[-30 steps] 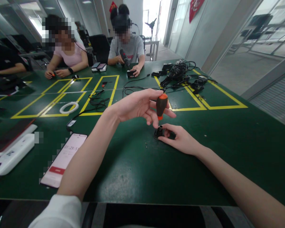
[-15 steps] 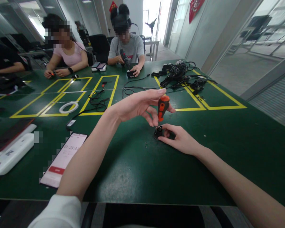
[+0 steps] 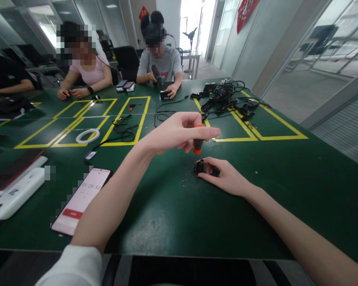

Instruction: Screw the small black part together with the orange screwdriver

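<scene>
My left hand (image 3: pixel 179 133) is closed around the orange and black handle of a screwdriver (image 3: pixel 198 146), held nearly upright. Its thin shaft points down and its tip meets a small black part (image 3: pixel 198 167) that has a round base and a short raised post. From the right, my right hand (image 3: pixel 223 174) pinches this part against the green table between thumb and fingers. Tiny screw-like bits (image 3: pixel 183 183) lie on the tabletop just left of it. Exactly where the tip sits in the part is too small to make out.
A phone (image 3: pixel 80 202) showing a timer lies under my left forearm, with a white power bank (image 3: pixel 16 194) to its left. A white ring (image 3: pixel 87 136) and black cables (image 3: pixel 223 95) lie farther back. Across the table, a co-worker (image 3: pixel 159 63) holds a power driver; others sit left.
My left hand has turned about the screwdriver, its thumb swinging down to the right over the handle. The screwdriver stands a little farther left and straighter. My right hand stays in place.
</scene>
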`<state>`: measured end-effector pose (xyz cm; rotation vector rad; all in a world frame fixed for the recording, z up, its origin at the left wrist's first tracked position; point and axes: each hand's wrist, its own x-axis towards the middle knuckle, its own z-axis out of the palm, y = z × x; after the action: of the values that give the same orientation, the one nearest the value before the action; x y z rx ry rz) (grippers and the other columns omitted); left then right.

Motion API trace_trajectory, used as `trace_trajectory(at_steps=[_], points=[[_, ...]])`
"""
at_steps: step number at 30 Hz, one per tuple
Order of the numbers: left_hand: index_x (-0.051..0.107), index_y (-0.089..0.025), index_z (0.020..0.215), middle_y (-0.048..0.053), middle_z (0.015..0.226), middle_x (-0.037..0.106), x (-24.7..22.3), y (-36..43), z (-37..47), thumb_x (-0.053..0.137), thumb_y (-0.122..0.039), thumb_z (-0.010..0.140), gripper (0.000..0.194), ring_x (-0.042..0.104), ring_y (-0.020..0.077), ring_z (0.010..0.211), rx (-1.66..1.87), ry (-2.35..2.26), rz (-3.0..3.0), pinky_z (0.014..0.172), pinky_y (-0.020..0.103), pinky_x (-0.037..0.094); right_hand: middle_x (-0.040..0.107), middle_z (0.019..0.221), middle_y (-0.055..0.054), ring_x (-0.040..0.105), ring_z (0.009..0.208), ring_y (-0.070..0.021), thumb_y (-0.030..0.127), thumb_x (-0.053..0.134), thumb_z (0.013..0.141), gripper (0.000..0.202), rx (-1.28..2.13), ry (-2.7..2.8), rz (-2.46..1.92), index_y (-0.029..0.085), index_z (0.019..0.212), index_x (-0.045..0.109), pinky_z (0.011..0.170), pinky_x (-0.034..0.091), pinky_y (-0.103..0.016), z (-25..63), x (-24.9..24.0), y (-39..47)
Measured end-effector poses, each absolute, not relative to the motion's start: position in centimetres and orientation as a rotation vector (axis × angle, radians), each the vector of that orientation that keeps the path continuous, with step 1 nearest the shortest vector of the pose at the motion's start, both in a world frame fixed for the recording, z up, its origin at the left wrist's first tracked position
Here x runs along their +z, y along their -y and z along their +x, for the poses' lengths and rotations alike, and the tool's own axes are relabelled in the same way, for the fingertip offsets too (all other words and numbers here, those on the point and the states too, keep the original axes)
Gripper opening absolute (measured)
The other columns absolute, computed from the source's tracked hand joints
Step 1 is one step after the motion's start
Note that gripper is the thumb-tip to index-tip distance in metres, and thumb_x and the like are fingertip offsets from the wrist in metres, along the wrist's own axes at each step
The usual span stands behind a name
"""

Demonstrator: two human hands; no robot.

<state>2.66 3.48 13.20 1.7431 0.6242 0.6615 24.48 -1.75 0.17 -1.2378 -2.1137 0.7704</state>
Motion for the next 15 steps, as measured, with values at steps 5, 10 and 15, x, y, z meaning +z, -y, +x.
trace_trajectory(at_steps=[5, 10, 15], points=[[0.039, -0.020, 0.067, -0.005, 0.061, 0.058, 12.6, -2.2, 4.1, 0.071, -0.031, 0.092, 0.041, 0.049, 0.0061, 0.051, 1.051, -0.851, 2.139, 0.053, 0.021, 0.032, 0.068, 0.075, -0.001, 0.065, 0.068, -0.0194, 0.036, 0.068, 0.092, 0.021, 0.766, 2.117, -1.226, 0.020, 0.104, 0.068, 0.066, 0.052, -0.031, 24.3, 0.1, 1.6], [0.063, -0.021, 0.088, -0.006, 0.055, 0.054, 12.2, -1.4, 4.8, 0.060, -0.042, 0.101, 0.025, 0.054, 0.0125, 0.055, 1.204, -1.058, 2.626, 0.058, 0.025, 0.033, 0.069, 0.076, -0.002, 0.066, 0.069, -0.0201, 0.036, 0.067, 0.092, 0.021, 0.780, 2.110, -1.216, 0.020, 0.104, 0.068, 0.067, 0.052, -0.032, 24.1, 0.1, 1.6], [0.068, -0.019, 0.103, 0.000, 0.070, 0.068, 12.4, -1.0, 4.6, 0.054, -0.041, 0.100, 0.027, 0.067, 0.0191, 0.073, 1.132, -1.081, 2.813, 0.070, 0.030, 0.047, 0.068, 0.075, -0.001, 0.064, 0.066, -0.0190, 0.034, 0.067, 0.092, 0.019, 0.790, 2.097, -1.185, 0.019, 0.104, 0.068, 0.065, 0.050, -0.031, 23.8, -0.1, 1.7]])
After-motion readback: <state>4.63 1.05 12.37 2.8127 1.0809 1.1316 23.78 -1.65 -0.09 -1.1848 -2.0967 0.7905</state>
